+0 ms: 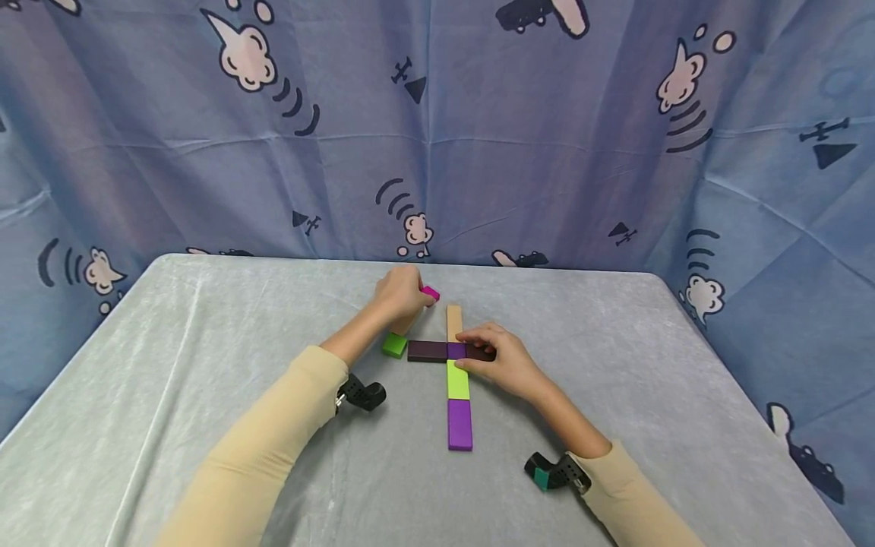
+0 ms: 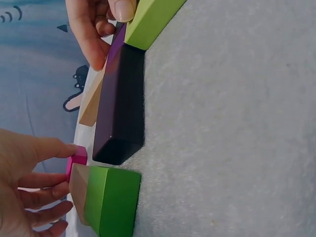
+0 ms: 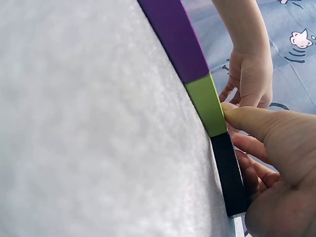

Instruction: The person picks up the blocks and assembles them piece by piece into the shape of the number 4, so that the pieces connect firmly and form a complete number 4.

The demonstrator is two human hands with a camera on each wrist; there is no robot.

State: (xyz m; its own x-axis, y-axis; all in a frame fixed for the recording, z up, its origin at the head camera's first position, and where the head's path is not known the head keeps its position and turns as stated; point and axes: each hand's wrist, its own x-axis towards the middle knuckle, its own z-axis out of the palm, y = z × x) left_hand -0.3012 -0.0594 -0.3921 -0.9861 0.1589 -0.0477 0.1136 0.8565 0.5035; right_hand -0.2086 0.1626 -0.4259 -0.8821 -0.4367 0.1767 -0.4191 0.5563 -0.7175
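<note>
In the head view my left hand point(image 1: 400, 292) pinches a small magenta block point(image 2: 77, 156) between thumb and fingers. This block sits against the far end of a wooden block point(image 2: 79, 191), whose near end meets a green block point(image 1: 394, 345). My right hand point(image 1: 502, 358) straddles a small purple block point(image 1: 456, 351) at the middle of a cross of blocks, its thumb over the edge of a lime block point(image 1: 458, 381) and its fingertips by a tan block point(image 1: 454, 322). Dark blocks lie either side: the left one point(image 1: 427, 351) shows fully, the right one point(image 1: 480, 353) is partly covered by my hand.
A longer purple block point(image 1: 460, 425) forms the near end of the cross. The grey cloth-covered table point(image 1: 273, 319) runs back to a blue patterned curtain point(image 1: 533, 152). A black wrist strap point(image 1: 362, 393) is on the left sleeve, another point(image 1: 560, 469) on the right.
</note>
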